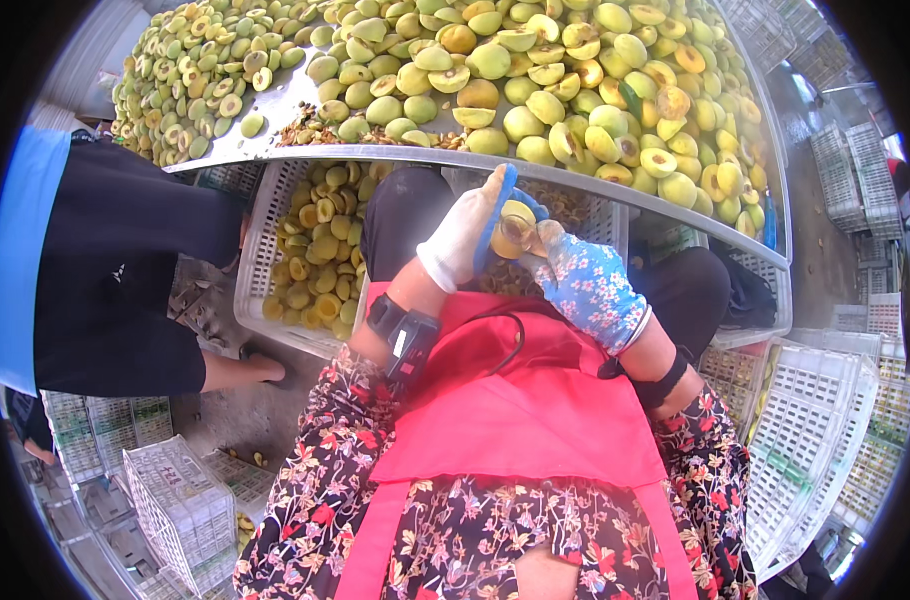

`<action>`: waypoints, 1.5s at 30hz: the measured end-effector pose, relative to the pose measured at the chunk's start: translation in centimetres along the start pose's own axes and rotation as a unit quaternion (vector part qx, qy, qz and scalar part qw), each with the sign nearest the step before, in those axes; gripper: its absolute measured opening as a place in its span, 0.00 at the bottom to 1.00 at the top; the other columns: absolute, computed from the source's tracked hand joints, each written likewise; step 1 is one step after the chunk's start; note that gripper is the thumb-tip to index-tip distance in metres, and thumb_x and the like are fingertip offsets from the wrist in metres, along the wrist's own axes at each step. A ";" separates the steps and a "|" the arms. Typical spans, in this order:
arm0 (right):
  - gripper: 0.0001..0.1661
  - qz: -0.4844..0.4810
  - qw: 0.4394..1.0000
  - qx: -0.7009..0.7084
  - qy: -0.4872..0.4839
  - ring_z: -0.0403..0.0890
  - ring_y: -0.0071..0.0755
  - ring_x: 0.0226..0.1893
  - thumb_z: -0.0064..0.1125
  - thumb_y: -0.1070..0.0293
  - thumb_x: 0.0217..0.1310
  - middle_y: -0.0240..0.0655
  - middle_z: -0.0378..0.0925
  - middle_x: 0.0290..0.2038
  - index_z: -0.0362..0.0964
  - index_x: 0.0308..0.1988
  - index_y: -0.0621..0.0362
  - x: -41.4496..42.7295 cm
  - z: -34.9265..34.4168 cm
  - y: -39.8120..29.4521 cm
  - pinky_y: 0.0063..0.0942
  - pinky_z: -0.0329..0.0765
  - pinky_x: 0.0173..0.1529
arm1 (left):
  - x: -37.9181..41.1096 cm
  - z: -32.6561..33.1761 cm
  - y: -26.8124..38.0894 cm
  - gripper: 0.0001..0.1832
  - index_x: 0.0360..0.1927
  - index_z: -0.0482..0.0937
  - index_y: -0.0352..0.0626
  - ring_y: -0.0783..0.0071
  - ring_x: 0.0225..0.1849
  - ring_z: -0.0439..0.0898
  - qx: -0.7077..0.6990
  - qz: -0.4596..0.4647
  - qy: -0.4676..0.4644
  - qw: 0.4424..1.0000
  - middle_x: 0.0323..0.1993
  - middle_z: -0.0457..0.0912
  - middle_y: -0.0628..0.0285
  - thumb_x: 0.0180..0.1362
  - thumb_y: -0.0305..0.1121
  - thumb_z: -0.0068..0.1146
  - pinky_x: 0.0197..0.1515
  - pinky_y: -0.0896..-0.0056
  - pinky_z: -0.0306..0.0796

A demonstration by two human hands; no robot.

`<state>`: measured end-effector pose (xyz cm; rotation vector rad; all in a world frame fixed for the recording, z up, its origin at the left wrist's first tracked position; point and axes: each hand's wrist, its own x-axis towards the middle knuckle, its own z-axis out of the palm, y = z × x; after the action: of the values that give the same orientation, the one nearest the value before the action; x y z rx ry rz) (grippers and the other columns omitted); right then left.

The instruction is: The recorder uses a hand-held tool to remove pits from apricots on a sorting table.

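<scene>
My left hand (461, 234), in a white glove with a blue coated palm, is wrapped around a yellow-green fruit half (518, 211), above my lap. My right hand (591, 283) wears a blue glove with a flower print. Its fingers close on a small tool (533, 244) whose round end lies against the fruit; its exact shape is blurred and partly covered by the fingers. Just beyond my hands runs the metal edge of a work table (455, 156). Halved plums or apricots (395, 79) are heaped across it, some showing brown hollows or stones.
Under the table, a white plastic crate (246, 300) holds fruit halves (323, 262). Brown stones or scraps (507, 279) lie in another container below my hands. At the left stands a person in dark clothing (117, 262). Stacked crates (807, 427) rise at the right, others (184, 502) at the lower left.
</scene>
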<state>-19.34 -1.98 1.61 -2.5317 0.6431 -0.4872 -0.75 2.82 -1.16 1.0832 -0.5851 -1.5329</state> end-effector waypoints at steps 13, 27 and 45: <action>0.19 0.050 0.986 0.060 -0.146 0.82 0.60 0.27 0.55 0.58 0.67 0.52 0.79 0.25 0.66 0.46 0.61 0.0 0.6 1.5 0.51 0.77 0.31 | 1.4 -1.9 1.3 0.37 0.43 0.79 0.42 0.75 0.40 0.80 0.240 -0.081 -0.116 0.961 0.38 0.83 0.63 0.65 0.70 0.39 0.44 0.73 0.75; 0.17 0.083 0.963 0.240 0.092 0.81 0.55 0.26 0.55 0.59 0.68 0.50 0.78 0.28 0.66 0.43 0.63 0.9 1.2 2.2 0.42 0.74 0.30 | 2.6 1.2 -0.1 0.37 0.65 0.64 0.31 0.68 0.58 0.74 0.011 0.210 -0.003 0.978 0.58 0.75 0.51 0.72 0.59 0.34 0.63 0.68 0.67; 0.14 0.316 0.611 0.712 -0.142 0.52 0.18 0.10 0.49 0.53 0.73 0.20 0.56 0.16 0.65 0.39 0.51 0.0 1.5 -1.6 0.21 0.52 0.14 | 0.1 1.9 -2.3 0.28 0.47 0.77 0.29 0.60 0.35 0.84 -0.085 0.195 0.021 0.977 0.38 0.83 0.51 0.67 0.51 0.53 0.39 0.59 0.81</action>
<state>-18.09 -0.22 1.19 -0.7171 0.5704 -0.1439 -3.57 2.94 -2.22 0.8117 -0.5851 -1.1912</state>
